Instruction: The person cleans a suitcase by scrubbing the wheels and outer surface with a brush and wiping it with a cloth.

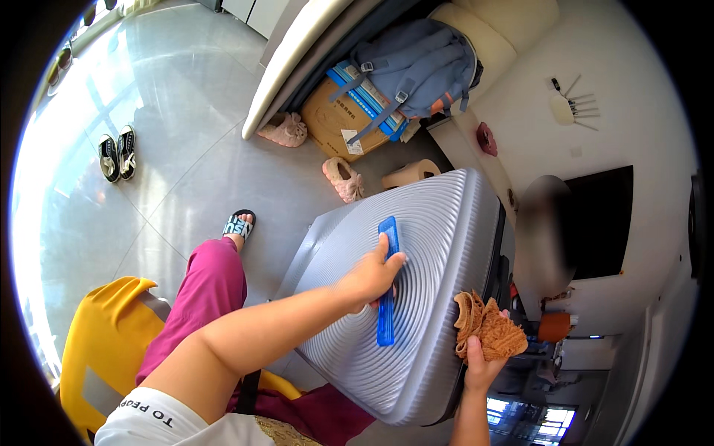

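Note:
A silver-grey hard-shell suitcase [439, 215] with concentric ridges stands before me. My left hand [372, 276] reaches across it, its fingers closed around a long, narrow blue plastic tool [386, 320]. That tool lies against or just above the ridged face; its exact kind does not show. To the right, my right hand [482, 366] grips a bunched brown cloth [492, 327] by the suitcase's near right edge. The cloth hides part of the dark side of the case.
Behind the suitcase are a cardboard box [327, 119], a blue-grey backpack [428, 63] and a pink slipper [343, 181]. Black sneakers [117, 154] sit on the grey tiled floor at left. A yellow seat [104, 334] is at lower left, a dark wall screen [602, 223] at right.

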Demonstrator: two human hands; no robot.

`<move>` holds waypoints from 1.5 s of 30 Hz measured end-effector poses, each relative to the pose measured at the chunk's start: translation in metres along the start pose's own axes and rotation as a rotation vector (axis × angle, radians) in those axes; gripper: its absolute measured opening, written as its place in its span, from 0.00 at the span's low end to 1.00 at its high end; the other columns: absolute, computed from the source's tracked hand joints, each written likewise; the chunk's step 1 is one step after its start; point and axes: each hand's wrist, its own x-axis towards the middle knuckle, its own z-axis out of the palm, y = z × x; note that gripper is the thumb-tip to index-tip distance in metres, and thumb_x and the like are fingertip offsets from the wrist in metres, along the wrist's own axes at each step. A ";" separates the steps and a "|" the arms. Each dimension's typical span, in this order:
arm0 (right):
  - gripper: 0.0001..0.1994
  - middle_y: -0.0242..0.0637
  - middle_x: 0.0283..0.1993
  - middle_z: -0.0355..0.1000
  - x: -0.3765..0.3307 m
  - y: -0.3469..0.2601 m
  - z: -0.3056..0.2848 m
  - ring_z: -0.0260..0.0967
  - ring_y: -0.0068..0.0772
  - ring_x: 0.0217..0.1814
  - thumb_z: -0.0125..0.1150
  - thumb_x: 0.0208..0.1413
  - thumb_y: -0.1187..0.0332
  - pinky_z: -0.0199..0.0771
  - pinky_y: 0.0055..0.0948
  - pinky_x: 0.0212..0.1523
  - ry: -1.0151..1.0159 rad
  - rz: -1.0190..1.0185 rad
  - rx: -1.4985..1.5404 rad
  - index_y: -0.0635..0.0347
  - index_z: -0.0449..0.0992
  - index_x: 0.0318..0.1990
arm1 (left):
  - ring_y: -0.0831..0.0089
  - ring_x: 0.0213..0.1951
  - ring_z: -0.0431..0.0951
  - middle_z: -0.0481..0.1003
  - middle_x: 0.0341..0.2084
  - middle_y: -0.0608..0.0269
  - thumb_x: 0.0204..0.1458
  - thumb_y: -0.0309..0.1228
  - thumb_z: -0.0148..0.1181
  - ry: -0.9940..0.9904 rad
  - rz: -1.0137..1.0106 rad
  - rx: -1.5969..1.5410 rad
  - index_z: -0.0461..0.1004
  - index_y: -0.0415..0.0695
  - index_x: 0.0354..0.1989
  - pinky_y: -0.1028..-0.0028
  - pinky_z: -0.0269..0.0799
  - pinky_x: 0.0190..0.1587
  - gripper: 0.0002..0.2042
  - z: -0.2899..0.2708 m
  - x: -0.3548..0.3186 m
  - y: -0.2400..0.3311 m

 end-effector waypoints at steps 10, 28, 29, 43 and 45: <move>0.37 0.54 0.66 0.52 -0.002 0.004 -0.001 0.42 0.47 0.72 0.66 0.46 0.64 0.34 0.44 0.70 -0.011 -0.007 -0.002 0.73 0.54 0.61 | 0.75 0.17 0.72 0.73 0.21 0.58 0.61 0.41 0.47 -0.048 0.233 0.244 0.34 0.41 0.69 0.73 0.70 0.18 0.36 0.018 -0.026 -0.005; 0.35 0.52 0.64 0.55 0.006 0.005 0.003 0.43 0.47 0.72 0.66 0.45 0.68 0.36 0.45 0.70 0.023 -0.051 0.032 0.73 0.57 0.60 | 0.72 0.29 0.77 0.75 0.29 0.60 0.61 0.34 0.48 -0.414 0.373 0.459 0.31 0.60 0.71 0.73 0.73 0.36 0.36 -0.044 -0.022 -0.032; 0.36 0.53 0.65 0.55 0.007 0.003 0.004 0.43 0.47 0.72 0.66 0.45 0.68 0.37 0.44 0.70 0.014 -0.052 0.021 0.73 0.57 0.60 | 0.70 0.30 0.77 0.75 0.31 0.58 0.61 0.34 0.49 -0.286 0.666 0.573 0.34 0.61 0.71 0.73 0.73 0.37 0.35 -0.055 -0.002 -0.051; 0.36 0.54 0.63 0.57 0.010 -0.001 0.002 0.48 0.47 0.70 0.68 0.44 0.65 0.39 0.45 0.69 0.019 -0.086 0.028 0.74 0.58 0.59 | 0.63 0.20 0.72 0.72 0.19 0.61 0.55 0.38 0.57 0.143 1.107 0.785 0.72 0.53 0.55 0.67 0.68 0.24 0.19 -0.079 0.024 -0.067; 0.36 0.54 0.62 0.57 0.006 -0.007 0.008 0.48 0.47 0.70 0.68 0.44 0.64 0.38 0.45 0.70 0.081 -0.062 0.102 0.74 0.59 0.58 | 0.63 0.22 0.75 0.74 0.22 0.60 0.55 0.38 0.56 0.134 1.111 0.684 0.71 0.51 0.56 0.68 0.70 0.26 0.19 -0.081 0.029 -0.082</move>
